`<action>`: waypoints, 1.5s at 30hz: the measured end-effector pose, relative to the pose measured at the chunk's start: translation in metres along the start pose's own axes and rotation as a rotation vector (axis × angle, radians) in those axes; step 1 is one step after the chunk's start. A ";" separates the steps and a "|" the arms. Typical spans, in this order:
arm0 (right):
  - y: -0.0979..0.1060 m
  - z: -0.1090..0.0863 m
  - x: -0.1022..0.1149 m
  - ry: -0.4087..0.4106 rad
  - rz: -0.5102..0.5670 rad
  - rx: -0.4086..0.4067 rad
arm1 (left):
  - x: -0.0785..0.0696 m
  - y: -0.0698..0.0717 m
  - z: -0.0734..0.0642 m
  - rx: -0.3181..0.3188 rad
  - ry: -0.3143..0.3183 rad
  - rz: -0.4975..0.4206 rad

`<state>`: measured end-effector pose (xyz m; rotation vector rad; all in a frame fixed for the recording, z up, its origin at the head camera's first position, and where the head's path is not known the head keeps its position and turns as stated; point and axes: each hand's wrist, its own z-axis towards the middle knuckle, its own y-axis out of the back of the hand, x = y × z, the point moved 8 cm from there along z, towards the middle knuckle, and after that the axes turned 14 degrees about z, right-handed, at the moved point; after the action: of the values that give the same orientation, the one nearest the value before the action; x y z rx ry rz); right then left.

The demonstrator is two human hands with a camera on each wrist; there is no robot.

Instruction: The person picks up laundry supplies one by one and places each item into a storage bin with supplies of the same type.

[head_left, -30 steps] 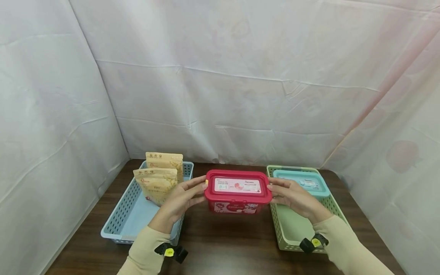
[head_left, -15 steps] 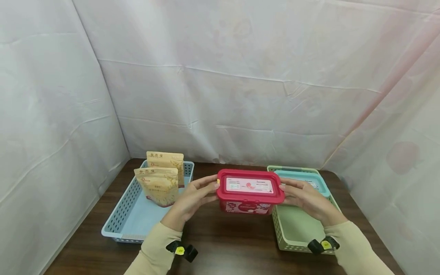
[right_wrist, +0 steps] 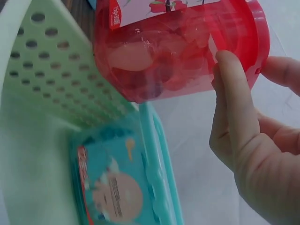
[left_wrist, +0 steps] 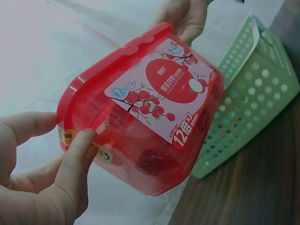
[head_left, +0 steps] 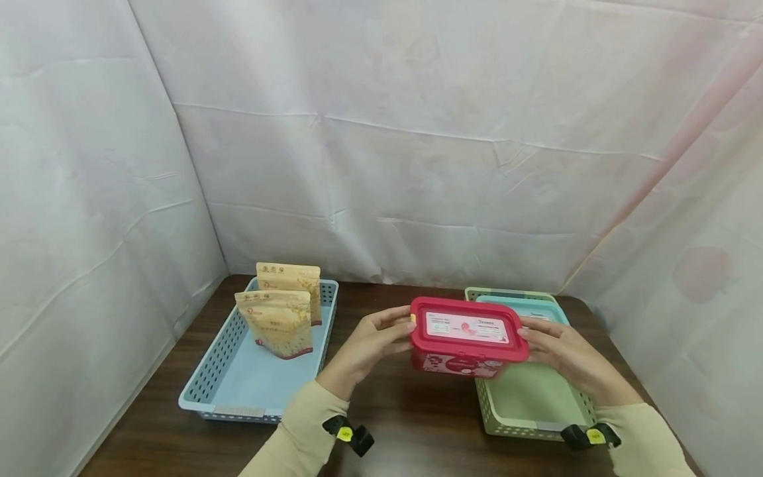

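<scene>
Held up between both hands is a red lidded plastic box (head_left: 467, 331), see-through below its lid, with a cherry-pattern label on its front. My left hand (head_left: 372, 344) grips its left end, thumb and fingers at the lid's corner. At the opposite end my right hand (head_left: 563, 351) pinches the box under and over the lid rim. The box overlaps the left side of the green basket (head_left: 524, 404) in the head view. In that basket's far end sits a teal lidded box (right_wrist: 117, 183), partly hidden behind the red box and right hand in the head view.
To the left, a blue basket (head_left: 238, 391) holds two tan stand-up pouches (head_left: 277, 324), one behind the other. Both baskets stand on a dark wooden table (head_left: 417, 424). A pale curtain (head_left: 381, 165) hangs behind and along the sides.
Both hands have carried the red box to the right, from between the baskets to the green basket's left side. It is now slightly turned. The pouches and baskets stay put.
</scene>
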<state>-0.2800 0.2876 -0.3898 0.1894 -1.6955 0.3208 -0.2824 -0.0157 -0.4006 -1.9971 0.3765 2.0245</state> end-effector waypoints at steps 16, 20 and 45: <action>0.062 -0.032 0.005 -0.011 -0.137 -0.141 | -0.001 -0.064 0.018 0.019 0.011 -0.067; 0.075 -0.040 0.005 -0.022 -0.147 -0.153 | -0.001 -0.078 0.022 0.034 0.018 -0.074; 0.125 -0.068 0.000 -0.069 -0.434 -0.289 | 0.006 -0.138 0.031 0.022 0.065 -0.145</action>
<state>-0.2540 0.4275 -0.3937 0.3489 -1.6964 -0.2548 -0.2598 0.1243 -0.4054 -2.0185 0.2578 1.8651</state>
